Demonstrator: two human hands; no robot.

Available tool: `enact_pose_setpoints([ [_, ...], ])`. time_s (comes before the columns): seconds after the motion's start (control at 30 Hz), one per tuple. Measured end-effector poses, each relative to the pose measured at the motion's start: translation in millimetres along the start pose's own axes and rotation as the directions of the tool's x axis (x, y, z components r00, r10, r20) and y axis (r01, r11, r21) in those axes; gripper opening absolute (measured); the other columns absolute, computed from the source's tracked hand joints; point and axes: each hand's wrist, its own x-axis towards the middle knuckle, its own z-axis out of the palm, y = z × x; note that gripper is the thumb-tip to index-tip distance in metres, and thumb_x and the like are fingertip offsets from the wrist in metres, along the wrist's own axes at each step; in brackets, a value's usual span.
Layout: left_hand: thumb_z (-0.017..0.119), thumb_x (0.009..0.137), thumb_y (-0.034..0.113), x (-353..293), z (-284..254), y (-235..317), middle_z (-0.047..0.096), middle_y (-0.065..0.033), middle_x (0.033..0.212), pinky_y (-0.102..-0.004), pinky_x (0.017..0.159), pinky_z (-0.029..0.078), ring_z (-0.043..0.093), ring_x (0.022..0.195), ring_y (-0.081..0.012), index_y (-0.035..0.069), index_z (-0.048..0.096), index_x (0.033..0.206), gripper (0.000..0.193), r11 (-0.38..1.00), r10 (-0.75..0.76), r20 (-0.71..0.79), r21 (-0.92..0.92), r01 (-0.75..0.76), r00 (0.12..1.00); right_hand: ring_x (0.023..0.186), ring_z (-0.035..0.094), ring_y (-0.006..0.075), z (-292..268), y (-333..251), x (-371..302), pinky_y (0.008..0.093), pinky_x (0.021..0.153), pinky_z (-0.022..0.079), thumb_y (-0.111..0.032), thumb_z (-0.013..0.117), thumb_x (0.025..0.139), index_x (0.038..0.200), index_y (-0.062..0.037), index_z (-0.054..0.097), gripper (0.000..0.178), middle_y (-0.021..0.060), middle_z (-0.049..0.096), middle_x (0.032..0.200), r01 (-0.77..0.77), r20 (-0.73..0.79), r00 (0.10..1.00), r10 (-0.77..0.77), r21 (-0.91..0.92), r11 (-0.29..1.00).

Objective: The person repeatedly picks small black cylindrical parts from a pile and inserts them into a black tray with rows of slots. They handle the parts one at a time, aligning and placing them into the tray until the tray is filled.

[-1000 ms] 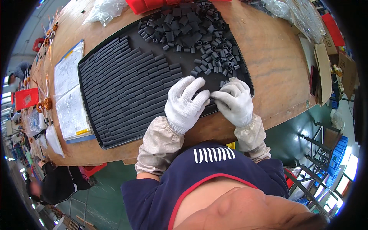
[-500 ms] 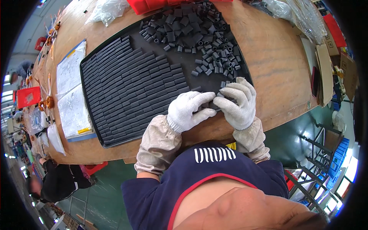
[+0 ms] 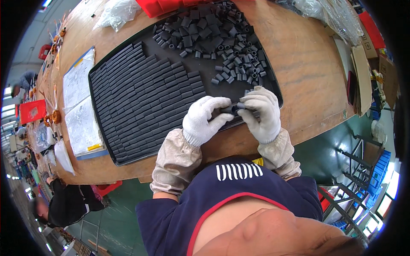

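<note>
My left hand (image 3: 201, 121), in a white knit glove, pinches a short black tube (image 3: 229, 109) between thumb and fingers, its open end facing right. Close beside it, my gloved right hand (image 3: 265, 116) grips a small black cylindrical piece (image 3: 241, 106) at the fingertips. The two pieces meet or nearly meet; I cannot tell whether one is inside the other. Both hands are over the near right corner of a black tray (image 3: 194, 63). Tight rows of black tubes (image 3: 145, 102) cover the tray's left side. Loose short black tubes (image 3: 243, 64) lie at its right.
Flat black pieces (image 3: 200, 29) are heaped at the tray's far side. A red bin (image 3: 160, 6) stands behind it, beside a clear plastic bag (image 3: 117, 15). Papers in a sleeve (image 3: 81, 106) lie left. Cardboard (image 3: 361, 81) borders the table's right. A person (image 3: 70, 202) is at lower left.
My hands have shifted slightly left, and the fingers have parted a little. The tube in my left hand and the piece in my right now show between them.
</note>
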Motion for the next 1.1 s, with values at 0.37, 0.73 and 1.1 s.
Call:
enact_pose_setpoints([
  [0.37, 0.082, 0.085, 0.006, 0, 3, -5, 0.074, -0.014, 0.101, -0.0371, 0.076, 0.057, 0.072, 0.087, -0.0297, 0.005, 0.072, 0.122, 0.038, 0.993, 0.048, -0.012, 0.107, -0.047, 0.999, 0.11, 0.069, 0.0308, 12, -3, -9, 0.0448, 0.101, 0.051, -0.005, 0.088, 0.074, 0.101, -0.0114, 0.07, 0.033, 0.0066, 0.075, 0.106, -0.179, 0.029, 0.984, 0.176, 0.163, 0.97],
  [0.73, 0.079, 0.086, 0.002, 4, 0, -6, 0.073, -0.0137, 0.102, -0.0377, 0.078, 0.057, 0.071, 0.091, -0.0303, 0.006, 0.07, 0.125, 0.041, 0.965, 0.148, -0.185, 0.244, -0.101, 0.971, 0.121, 0.063, 0.0357, -3, -7, 3, 0.0476, 0.102, 0.051, -0.008, 0.08, 0.08, 0.114, -0.0106, 0.073, 0.035, 0.0121, 0.069, 0.123, -0.098, 0.084, 0.991, 0.101, -0.037, 0.995],
  [1.1, 0.088, 0.076, 0.018, 5, 15, -13, 0.055, -0.0121, 0.135, -0.0487, 0.102, 0.045, 0.053, 0.125, -0.0344, 0.018, 0.075, 0.118, 0.043, 0.701, 0.228, -0.308, 0.71, 0.064, 0.924, 0.116, 0.066, 0.0338, -19, 15, -10, 0.0432, 0.102, 0.051, 0.003, 0.074, 0.085, 0.107, -0.0051, 0.073, 0.024, 0.0123, 0.072, 0.118, -0.286, -0.135, 0.952, 0.276, -0.063, 0.956],
])
